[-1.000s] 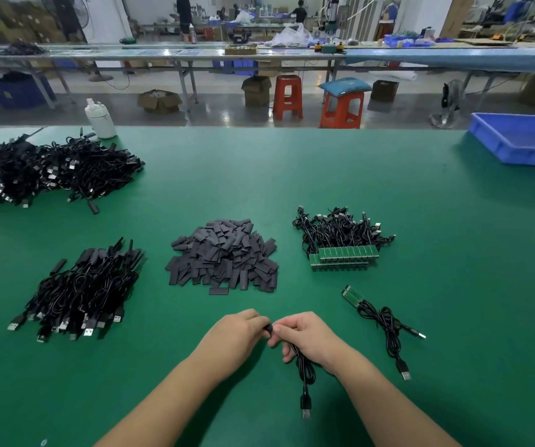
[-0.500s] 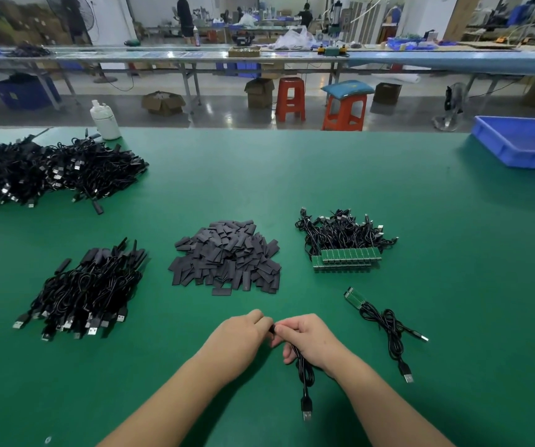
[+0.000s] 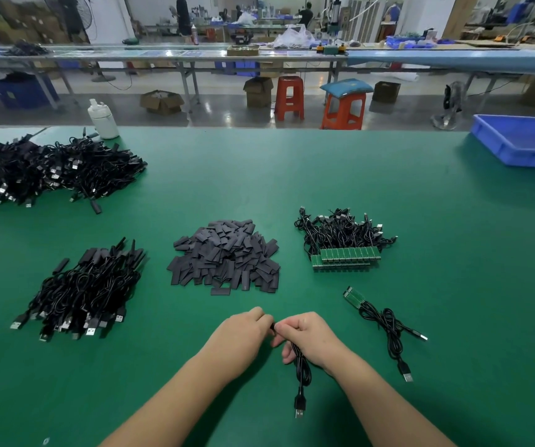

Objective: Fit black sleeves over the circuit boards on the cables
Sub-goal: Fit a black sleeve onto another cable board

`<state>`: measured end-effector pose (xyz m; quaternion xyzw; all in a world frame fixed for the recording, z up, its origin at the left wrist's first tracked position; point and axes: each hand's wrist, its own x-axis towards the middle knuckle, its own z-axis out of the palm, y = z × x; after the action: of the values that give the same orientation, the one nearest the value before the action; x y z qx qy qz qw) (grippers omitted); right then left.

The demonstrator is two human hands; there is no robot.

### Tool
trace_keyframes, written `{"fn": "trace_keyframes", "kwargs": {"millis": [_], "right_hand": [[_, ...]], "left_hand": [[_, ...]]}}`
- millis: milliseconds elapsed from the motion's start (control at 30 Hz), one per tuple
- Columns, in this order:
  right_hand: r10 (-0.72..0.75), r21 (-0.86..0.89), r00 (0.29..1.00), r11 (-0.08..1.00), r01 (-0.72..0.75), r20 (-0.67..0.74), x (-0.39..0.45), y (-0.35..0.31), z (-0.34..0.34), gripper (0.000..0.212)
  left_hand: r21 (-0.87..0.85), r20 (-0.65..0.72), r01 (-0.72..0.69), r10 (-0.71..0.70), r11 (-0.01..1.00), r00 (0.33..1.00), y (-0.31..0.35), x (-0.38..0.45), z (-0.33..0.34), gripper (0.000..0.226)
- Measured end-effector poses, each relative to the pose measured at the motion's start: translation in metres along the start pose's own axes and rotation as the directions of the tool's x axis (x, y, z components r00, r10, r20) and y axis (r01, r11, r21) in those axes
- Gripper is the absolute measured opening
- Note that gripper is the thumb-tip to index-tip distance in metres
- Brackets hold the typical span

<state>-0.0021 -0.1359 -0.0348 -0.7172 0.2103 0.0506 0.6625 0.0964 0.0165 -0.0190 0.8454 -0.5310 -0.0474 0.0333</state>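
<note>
Just in front of the heap of black sleeves (image 3: 226,256), the left hand (image 3: 243,330) and right hand (image 3: 305,337) meet, each grip pinched on one cable (image 3: 301,369); a sleeve looks mid-fit over its hidden board, and next wants seating fully

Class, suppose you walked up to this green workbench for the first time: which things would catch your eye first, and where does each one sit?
First, the two hands low in the middle, left hand and right hand pinching one black cable between them. Just beyond them lies the heap of black sleeves, and to its right a bundle of cables with a neat row of green circuit boards. Finished-looking cables form a pile on the left.
</note>
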Motion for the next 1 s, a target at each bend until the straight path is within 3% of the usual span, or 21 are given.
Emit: {"fn": "trace_keyframes", "kwargs": {"millis": [67, 167, 233, 300, 333, 400, 467, 533, 633, 767, 900, 1000], "right_hand": [[-0.002, -0.006, 1.0, 1.0, 0.002, 0.003, 0.0, -0.001, 0.001, 0.024], [-0.023, 0.048, 0.999, 0.999, 0.025, -0.024, -0.002, -0.003, 0.004, 0.026], [-0.025, 0.183, 0.997, 0.982, 0.039, -0.079, -0.003, -0.005, 0.002, 0.028], [-0.003, 0.373, 0.99, 0.926, 0.056, -0.141, -0.002, -0.007, -0.001, 0.03], [0.011, 0.491, 0.986, 0.868, 0.074, -0.169, -0.001, -0.009, -0.002, 0.03], [0.023, 0.705, 0.977, 0.696, 0.138, -0.213, 0.002, -0.015, -0.002, 0.029], [0.023, 0.793, 0.972, 0.582, 0.178, -0.235, 0.004, -0.021, 0.002, 0.029], [0.031, 0.825, 0.972, 0.535, 0.181, -0.233, 0.004, -0.025, 0.005, 0.03], [0.045, 0.862, 0.977, 0.48, 0.162, -0.209, 0.002, -0.029, 0.007, 0.027], [0.049, 0.841, 0.982, 0.525, 0.132, -0.185, 0.001, -0.031, 0.011, 0.024], [0.009, 0.755, 0.976, 0.636, 0.161, -0.216, 0.0, -0.027, 0.01, 0.031], [-0.043, 0.499, 0.958, 0.847, 0.185, -0.282, -0.004, -0.03, 0.005, 0.032]], "left_hand": [[-0.052, -0.06, -0.014, 0.011, 0.999, 0.998, -0.001, -0.001, 0.002, 0.029], [-0.391, -0.22, 0.027, -0.122, 0.92, 0.968, 0.006, -0.004, 0.0, 0.049], [-0.655, -0.223, 0.133, -0.358, 0.744, 0.907, 0.014, -0.003, -0.001, 0.052], [-0.826, -0.061, 0.255, -0.531, 0.502, 0.845, 0.02, 0.0, -0.003, 0.042], [-0.853, 0.017, 0.294, -0.541, 0.43, 0.841, 0.023, 0.0, -0.003, 0.033], [-0.859, 0.099, 0.314, -0.472, 0.404, 0.876, 0.03, -0.002, -0.003, 0.014], [-0.896, 0.155, 0.293, -0.384, 0.333, 0.91, 0.037, -0.005, -0.002, 0.012], [-0.936, 0.162, 0.252, -0.331, 0.247, 0.929, 0.041, -0.006, -0.001, 0.009], [-0.936, 0.108, 0.211, -0.341, 0.281, 0.934, 0.04, -0.004, 0.0, 0.011], [-0.906, 0.079, 0.232, -0.398, 0.355, 0.914, 0.041, -0.001, 0.003, 0.009], [-0.887, 0.071, 0.252, -0.425, 0.387, 0.903, 0.041, -0.001, 0.003, 0.011], [-0.877, 0.081, 0.282, -0.459, 0.389, 0.885, 0.033, -0.002, -0.002, 0.013]]}}
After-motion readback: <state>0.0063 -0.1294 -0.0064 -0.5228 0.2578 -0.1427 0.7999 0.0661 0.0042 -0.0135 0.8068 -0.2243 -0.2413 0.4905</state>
